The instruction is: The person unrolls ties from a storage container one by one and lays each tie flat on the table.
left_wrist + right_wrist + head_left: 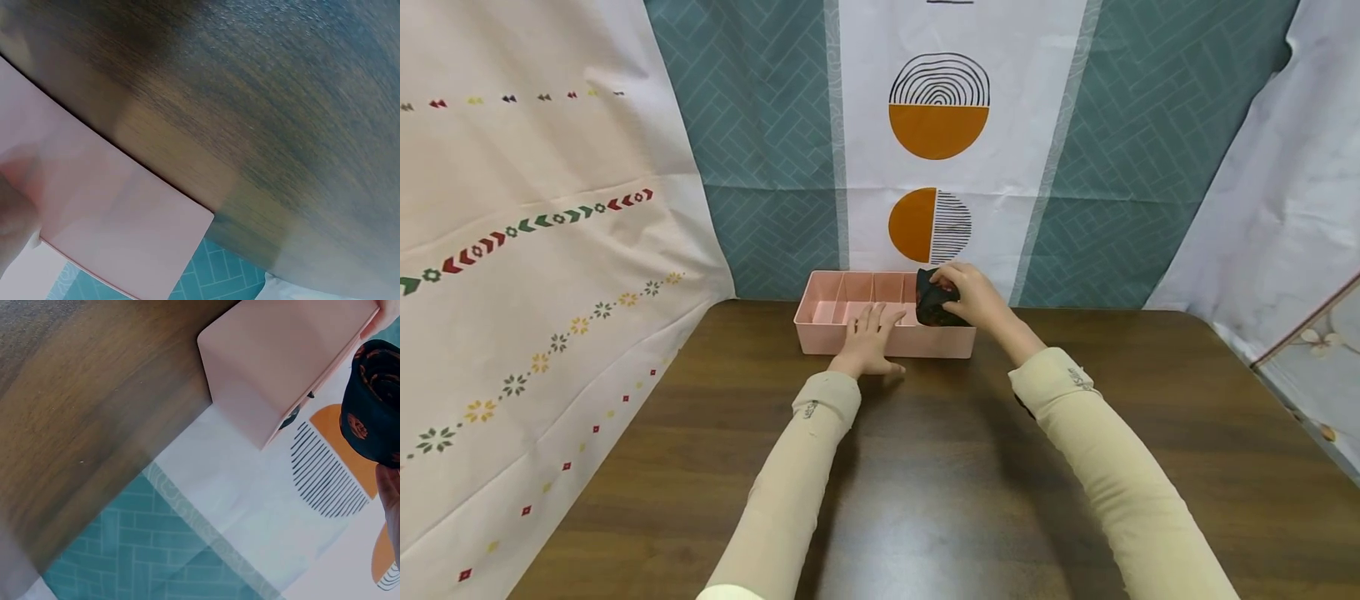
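Note:
In the head view, my right hand (970, 293) pinches a rolled-up dark cloth (934, 307) over the right end of a pink divided box (887, 340). The right wrist view shows the rolled cloth (369, 403) close up: dark navy, coiled in layers, with an orange rose print. My left hand (868, 340) lies at the box's front wall, its fingers spread and reaching over the front rim. Only part of that hand shows at the edge of the left wrist view, against the pink wall (131, 206).
The box stands at the far edge of a brown wooden table (910, 475), close to a hanging teal and white curtain (767, 167). A small dark thing (290, 417) peeks over the box rim. Pale patterned cloth (535, 292) hangs at the left.

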`<state>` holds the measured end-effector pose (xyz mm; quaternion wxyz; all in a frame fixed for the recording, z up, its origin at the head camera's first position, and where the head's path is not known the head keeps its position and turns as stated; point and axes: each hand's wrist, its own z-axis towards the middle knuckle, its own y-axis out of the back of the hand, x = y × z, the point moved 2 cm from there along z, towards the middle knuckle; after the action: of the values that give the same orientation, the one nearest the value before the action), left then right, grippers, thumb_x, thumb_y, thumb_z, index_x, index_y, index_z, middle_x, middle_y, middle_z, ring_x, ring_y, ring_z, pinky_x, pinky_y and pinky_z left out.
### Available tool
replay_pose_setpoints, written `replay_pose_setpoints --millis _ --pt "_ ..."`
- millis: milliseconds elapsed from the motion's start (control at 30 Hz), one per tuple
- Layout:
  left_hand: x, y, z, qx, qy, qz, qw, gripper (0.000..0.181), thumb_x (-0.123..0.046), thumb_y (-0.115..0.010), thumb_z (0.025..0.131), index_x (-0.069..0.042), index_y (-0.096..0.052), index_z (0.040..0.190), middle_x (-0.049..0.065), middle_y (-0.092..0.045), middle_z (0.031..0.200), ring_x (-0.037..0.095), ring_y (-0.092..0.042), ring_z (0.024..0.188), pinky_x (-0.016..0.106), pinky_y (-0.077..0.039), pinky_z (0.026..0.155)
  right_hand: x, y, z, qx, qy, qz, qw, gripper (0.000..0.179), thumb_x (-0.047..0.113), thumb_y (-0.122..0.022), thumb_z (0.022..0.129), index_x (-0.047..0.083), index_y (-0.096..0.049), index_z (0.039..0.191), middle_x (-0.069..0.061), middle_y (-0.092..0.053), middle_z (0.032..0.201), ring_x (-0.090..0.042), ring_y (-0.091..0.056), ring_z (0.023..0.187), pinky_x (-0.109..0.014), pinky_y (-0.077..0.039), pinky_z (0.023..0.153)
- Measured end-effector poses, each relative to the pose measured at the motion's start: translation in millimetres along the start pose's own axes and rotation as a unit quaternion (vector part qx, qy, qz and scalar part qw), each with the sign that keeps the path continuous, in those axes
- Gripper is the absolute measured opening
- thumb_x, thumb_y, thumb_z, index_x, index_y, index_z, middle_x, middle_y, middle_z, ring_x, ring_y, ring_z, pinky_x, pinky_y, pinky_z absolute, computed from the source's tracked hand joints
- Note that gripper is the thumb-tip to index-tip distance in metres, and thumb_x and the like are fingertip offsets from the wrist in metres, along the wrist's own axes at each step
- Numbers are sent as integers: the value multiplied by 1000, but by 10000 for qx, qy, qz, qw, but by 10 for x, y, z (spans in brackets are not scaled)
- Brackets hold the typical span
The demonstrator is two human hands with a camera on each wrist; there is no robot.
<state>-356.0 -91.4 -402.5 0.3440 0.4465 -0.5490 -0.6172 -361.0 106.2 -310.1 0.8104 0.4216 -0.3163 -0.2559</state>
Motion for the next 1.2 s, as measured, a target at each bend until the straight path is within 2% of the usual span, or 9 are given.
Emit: replay_pose_setpoints --millis 367,600,900,1067,1200 --pt "9 20 -7 57 -16 166 9998 102 -50 -72 76 -29 -8 151 14 -1 158 33 1 146 56 -10 115 97 36 -119 -42 168 97 9998 35 -4 -72 78 1 -60 110 -19 -60 113 -33 -54 102 -44 -50 88" --pt "-18 69 -51 47 -95 81 9999 98 -46 -72 79 -27 -9 151 16 -2 158 34 -1 146 57 -10 115 132 70 -203 46 73 150 9999 34 -4 -72 77 1 -60 108 -20 -60 115 -34 -55 103 -44 -51 87" --pt "15 125 -55 -147 -351 -243 9990 83 -35 -68 86 -25 -18 151 14 -14 157 34 -5 146 58 -11 115 162 96 -301 -31 261 282 9993 35 -6 -75 74 2 -62 105 -18 -63 106 -31 -56 95 -43 -52 84" --pt "22 207 -90 -299 -632 -499 9963 72 -24 -67 87 -18 -30 148 18 -24 154 39 -14 144 59 -16 113 179 87 -361 51 206 230 9995 35 -5 -75 74 3 -62 106 -18 -62 108 -32 -53 98 -44 -51 86" --pt "34 250 -116 -303 -717 -616 9951 68 -21 -67 87 -16 -33 146 19 -26 153 38 -17 143 55 -16 115 200 84 -393 75 288 222 9993 36 -6 -75 73 3 -61 106 -17 -62 105 -31 -53 96 -43 -51 84"
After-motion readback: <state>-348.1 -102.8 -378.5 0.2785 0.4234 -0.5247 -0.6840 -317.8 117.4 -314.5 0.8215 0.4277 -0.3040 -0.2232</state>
